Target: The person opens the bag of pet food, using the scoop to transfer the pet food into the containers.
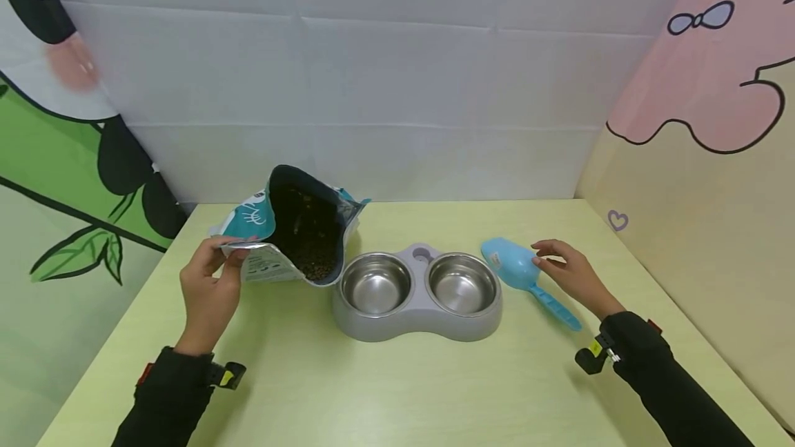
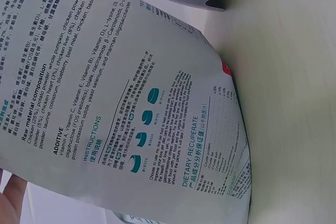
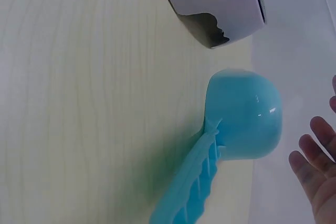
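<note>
At the left of the head view, my left hand point(image 1: 208, 288) pinches the rim of a pet food bag point(image 1: 268, 264), whose printed back point(image 2: 131, 108) fills much of the left wrist view. The bag leans with its mouth wide, and brown kibble point(image 1: 317, 261) lies inside. My right hand point(image 1: 571, 274) hovers by a blue scoop point(image 1: 515, 264), fingers loosely bent and holding nothing. In the right wrist view the fingers point(image 3: 312, 156) are apart from the scoop point(image 3: 244, 114), which lies on the table with its handle towards me.
A grey double pet bowl stand point(image 1: 416, 323) with two steel bowls, the left one point(image 1: 377, 285) and the right one point(image 1: 462, 285), stands between the bag and the scoop. The pale wooden table point(image 1: 397, 392) meets a white backdrop point(image 1: 397, 88) behind, with printed walls at both sides.
</note>
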`<action>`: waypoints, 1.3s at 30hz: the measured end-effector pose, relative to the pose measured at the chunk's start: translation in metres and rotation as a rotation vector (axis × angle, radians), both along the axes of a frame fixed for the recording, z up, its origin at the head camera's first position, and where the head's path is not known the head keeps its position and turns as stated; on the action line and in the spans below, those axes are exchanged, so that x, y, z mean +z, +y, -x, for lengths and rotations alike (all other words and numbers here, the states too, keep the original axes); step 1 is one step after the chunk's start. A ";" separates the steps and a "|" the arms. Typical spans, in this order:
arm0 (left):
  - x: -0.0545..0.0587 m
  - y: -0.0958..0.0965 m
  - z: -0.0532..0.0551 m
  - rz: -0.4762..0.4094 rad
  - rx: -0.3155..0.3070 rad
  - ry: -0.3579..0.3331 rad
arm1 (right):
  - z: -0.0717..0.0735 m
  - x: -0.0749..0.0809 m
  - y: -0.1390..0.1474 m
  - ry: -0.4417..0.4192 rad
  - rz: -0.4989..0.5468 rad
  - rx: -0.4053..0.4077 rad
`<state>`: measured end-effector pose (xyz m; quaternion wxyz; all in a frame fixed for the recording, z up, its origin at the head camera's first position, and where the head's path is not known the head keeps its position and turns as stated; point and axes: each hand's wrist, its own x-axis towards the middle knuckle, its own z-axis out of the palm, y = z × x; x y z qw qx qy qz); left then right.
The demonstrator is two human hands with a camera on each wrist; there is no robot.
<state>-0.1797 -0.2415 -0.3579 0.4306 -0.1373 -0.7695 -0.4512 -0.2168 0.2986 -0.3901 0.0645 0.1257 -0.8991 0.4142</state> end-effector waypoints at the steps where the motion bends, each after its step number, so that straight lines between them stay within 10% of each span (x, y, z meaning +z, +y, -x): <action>1: 0.000 0.000 0.000 -0.001 -0.003 0.002 | -0.001 -0.002 0.002 -0.006 -0.003 -0.002; 39: 0.007 0.001 -0.007 0.000 -0.003 -0.007 | -0.023 -0.044 0.015 -0.199 -0.210 -0.134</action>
